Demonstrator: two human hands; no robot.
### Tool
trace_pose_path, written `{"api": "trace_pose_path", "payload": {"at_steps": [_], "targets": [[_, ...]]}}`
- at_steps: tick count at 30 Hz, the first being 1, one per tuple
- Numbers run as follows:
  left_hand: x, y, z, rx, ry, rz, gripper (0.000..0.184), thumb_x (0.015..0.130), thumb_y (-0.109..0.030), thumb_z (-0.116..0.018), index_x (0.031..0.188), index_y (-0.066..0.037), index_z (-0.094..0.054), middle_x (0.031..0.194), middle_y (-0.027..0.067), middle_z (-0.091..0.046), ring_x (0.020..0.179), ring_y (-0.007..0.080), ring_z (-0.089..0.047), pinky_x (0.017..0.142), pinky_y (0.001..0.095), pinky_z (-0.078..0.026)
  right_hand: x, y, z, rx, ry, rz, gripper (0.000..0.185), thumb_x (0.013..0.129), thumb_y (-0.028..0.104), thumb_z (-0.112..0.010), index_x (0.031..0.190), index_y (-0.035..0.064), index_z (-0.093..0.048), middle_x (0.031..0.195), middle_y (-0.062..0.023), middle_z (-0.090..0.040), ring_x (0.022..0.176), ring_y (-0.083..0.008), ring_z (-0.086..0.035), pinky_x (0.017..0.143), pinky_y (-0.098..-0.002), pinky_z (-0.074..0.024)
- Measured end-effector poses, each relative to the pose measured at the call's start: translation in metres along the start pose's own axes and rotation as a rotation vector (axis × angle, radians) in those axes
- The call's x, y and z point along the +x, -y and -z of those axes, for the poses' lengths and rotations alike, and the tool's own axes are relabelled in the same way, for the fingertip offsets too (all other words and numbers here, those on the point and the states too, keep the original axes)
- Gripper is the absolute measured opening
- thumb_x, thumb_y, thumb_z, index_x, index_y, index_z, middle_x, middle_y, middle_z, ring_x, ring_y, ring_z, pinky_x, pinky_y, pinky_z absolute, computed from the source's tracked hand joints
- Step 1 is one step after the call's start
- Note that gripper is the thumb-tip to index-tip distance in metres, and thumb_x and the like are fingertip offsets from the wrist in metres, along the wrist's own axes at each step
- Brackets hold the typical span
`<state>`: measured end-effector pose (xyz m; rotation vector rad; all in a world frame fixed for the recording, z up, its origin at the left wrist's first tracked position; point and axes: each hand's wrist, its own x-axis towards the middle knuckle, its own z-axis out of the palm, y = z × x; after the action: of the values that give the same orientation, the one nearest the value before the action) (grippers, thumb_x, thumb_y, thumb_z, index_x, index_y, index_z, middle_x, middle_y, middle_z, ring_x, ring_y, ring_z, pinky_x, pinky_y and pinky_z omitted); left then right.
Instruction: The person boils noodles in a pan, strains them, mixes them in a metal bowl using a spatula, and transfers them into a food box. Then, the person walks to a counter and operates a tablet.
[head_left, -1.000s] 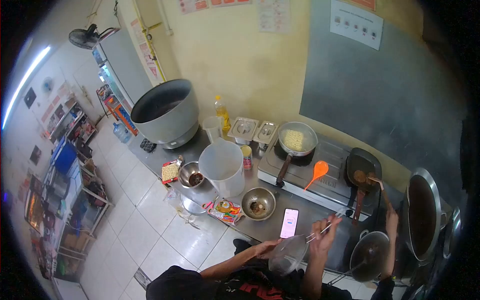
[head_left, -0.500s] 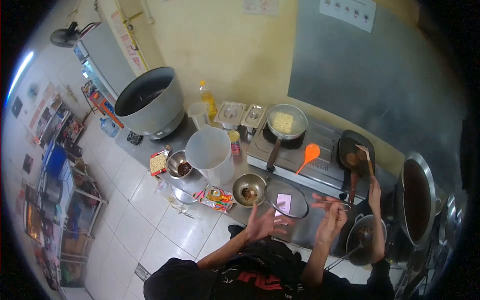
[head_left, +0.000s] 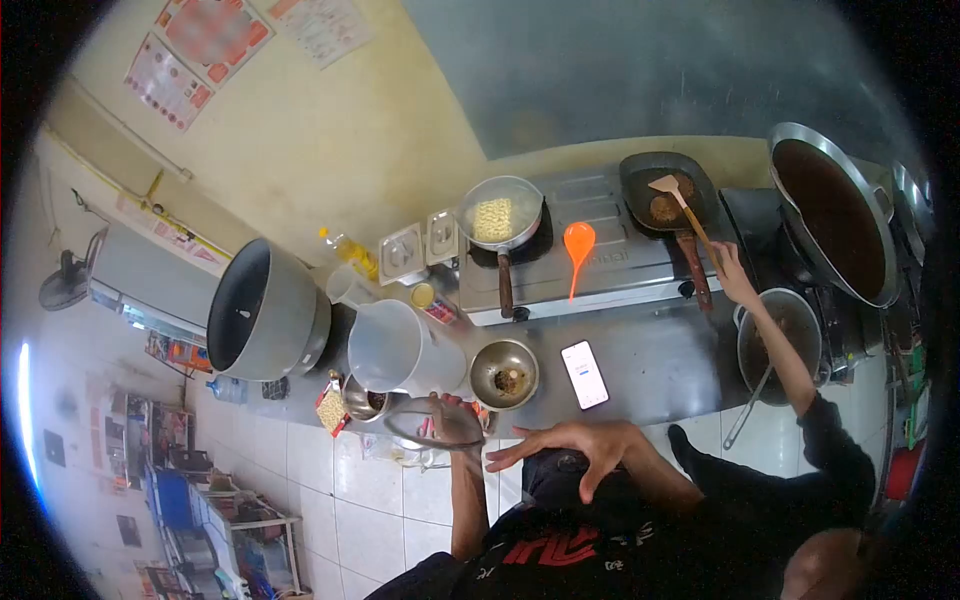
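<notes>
My left hand (head_left: 460, 424) is closed on a clear glass lid (head_left: 408, 434) with a dark rim, held tilted beyond the counter's front edge; the fingers show partly through the glass. To its right, my right hand (head_left: 592, 447) hangs in the air with thumb and fingers spread, nothing in it. A steel bowl (head_left: 481, 390) with dark seasoning bits stands just above the hands. Right of the bowl lies a lit phone (head_left: 584, 375). On the stove, a pan (head_left: 470, 222) holds a block of instant noodles (head_left: 492, 220) in liquid.
An orange spoon (head_left: 579, 246) lies on the stove (head_left: 600, 200). A co-worker's hand (head_left: 735, 278) holds a spatula (head_left: 690, 208) over patties in a grill pan (head_left: 645, 165). A large wok (head_left: 785, 160) stands right. Leftward are a plastic pitcher (head_left: 385, 345) and a big grey pot (head_left: 285, 320).
The glass lid has moved left and is now in my left hand. My right hand has swung left and opened. The view has turned, bringing the stove further left.
</notes>
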<state>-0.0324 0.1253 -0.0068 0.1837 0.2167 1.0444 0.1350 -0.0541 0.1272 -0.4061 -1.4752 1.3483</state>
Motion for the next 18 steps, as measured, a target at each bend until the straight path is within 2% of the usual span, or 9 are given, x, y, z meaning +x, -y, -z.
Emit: {"api": "trace_pose_path", "payload": {"at_steps": [1, 3, 5, 7, 9, 11, 12, 14, 18], "targets": [[0.0, -0.003, 0.005, 0.0, -0.011, 0.006, 0.026, 0.088, -0.018, -0.052, 0.113, -0.012, -0.049, 0.095, 0.0051, -0.056, 0.08, 0.0154, -0.055, 0.066, 0.027, -0.05, -0.003, 0.002, 0.006, 0.054, -0.006, 0.007, 0.088, 0.067, 0.056, -0.068, 0.128, -0.0012, -0.04, 0.134, -0.0163, -0.04, 0.131, -0.0302, -0.027, 0.107, -0.0512, -0.0006], [0.0, -0.008, 0.01, -0.143, 0.142, 0.011, 0.028, 0.088, -0.014, -0.052, 0.115, -0.01, -0.047, 0.093, 0.005, -0.055, 0.078, 0.0134, -0.053, 0.063, 0.0247, -0.048, -0.014, -0.003, 0.013, 0.144, -0.277, -0.051, 0.056, 0.08, 0.038, -0.064, 0.117, 0.0005, -0.049, 0.113, -0.0139, -0.058, 0.113, -0.0255, -0.05, 0.1, -0.0402, -0.0318], [-0.007, -0.005, -0.001, -0.038, 0.111, -0.039, 0.03, 0.086, -0.014, -0.055, 0.115, -0.01, -0.047, 0.089, 0.0044, -0.054, 0.073, 0.012, -0.051, 0.06, 0.0229, -0.045, -0.028, -0.027, 0.04, -0.19, -0.667, -0.29, 0.035, 0.082, 0.027, -0.064, 0.107, 0.0053, -0.055, 0.098, -0.009, -0.063, 0.094, -0.0186, -0.059, 0.085, -0.0334, -0.0433], [-0.014, -0.002, -0.009, 0.191, 0.031, -0.058, 0.03, 0.084, -0.018, -0.058, 0.111, -0.01, -0.047, 0.086, 0.0034, -0.053, 0.072, 0.0117, -0.05, 0.059, 0.022, -0.044, -0.036, -0.052, 0.083, -0.455, -0.948, -0.314, 0.021, 0.082, 0.022, -0.063, 0.097, 0.0069, -0.057, 0.085, -0.004, -0.065, 0.078, -0.0134, -0.06, 0.072, -0.0313, -0.0461], [-0.023, 0.0, -0.015, 0.245, -0.004, -0.041, 0.027, 0.086, -0.019, -0.056, 0.11, -0.01, -0.047, 0.083, 0.0018, -0.052, 0.07, 0.0111, -0.05, 0.058, 0.0215, -0.045, -0.053, -0.103, 0.144, -0.725, -1.235, -0.419, 0.022, 0.081, 0.023, -0.063, 0.093, 0.0057, -0.057, 0.077, -0.0054, -0.064, 0.07, -0.0173, -0.061, 0.062, -0.0339, -0.0463], [-0.027, 0.001, -0.013, 0.298, -0.037, -0.027, 0.024, 0.089, -0.021, -0.054, 0.109, -0.011, -0.047, 0.08, 0.0002, -0.052, 0.069, 0.0104, -0.05, 0.056, 0.021, -0.045, -0.053, -0.109, 0.186, -1.153, -1.399, -0.516, 0.031, 0.078, 0.031, -0.064, 0.09, 0.0028, -0.056, 0.075, -0.0099, -0.062, 0.071, -0.0239, -0.062, 0.06, -0.0372, -0.0474], [-0.03, 0.001, -0.008, 0.318, -0.032, -0.057, 0.024, 0.088, -0.022, -0.054, 0.109, -0.011, -0.047, 0.082, 0.001, -0.052, 0.069, 0.01, -0.049, 0.055, 0.0206, -0.043, -0.049, -0.109, 0.201, -1.154, -1.398, -0.514, 0.031, 0.078, 0.031, -0.064, 0.09, 0.0028, -0.056, 0.075, -0.0099, -0.062, 0.071, -0.0239, -0.062, 0.06, -0.0372, -0.0474], [-0.033, -0.003, -0.004, 0.338, -0.024, -0.092, 0.024, 0.088, -0.024, -0.054, 0.108, -0.012, -0.047, 0.084, 0.0017, -0.052, 0.07, 0.0097, -0.049, 0.053, 0.0202, -0.041, -0.039, -0.108, 0.224, -1.323, -1.421, -0.874, 0.039, 0.076, 0.036, -0.064, 0.092, 0.001, -0.056, 0.077, -0.0151, -0.062, 0.075, -0.0314, -0.062, 0.064, -0.0402, -0.0486], [-0.044, -0.015, -0.009, 0.296, -0.132, -0.149, 0.025, 0.089, -0.027, -0.053, 0.108, -0.012, -0.044, 0.085, 0.0023, -0.049, 0.067, 0.0085, -0.046, 0.051, 0.0198, -0.038, -0.05, -0.128, 0.254, -1.456, -1.237, -0.939, 0.042, 0.075, 0.037, -0.064, 0.094, 0.0003, -0.057, 0.081, -0.0178, -0.062, 0.08, -0.0348, -0.061, 0.068, -0.0433, -0.0488]]}}
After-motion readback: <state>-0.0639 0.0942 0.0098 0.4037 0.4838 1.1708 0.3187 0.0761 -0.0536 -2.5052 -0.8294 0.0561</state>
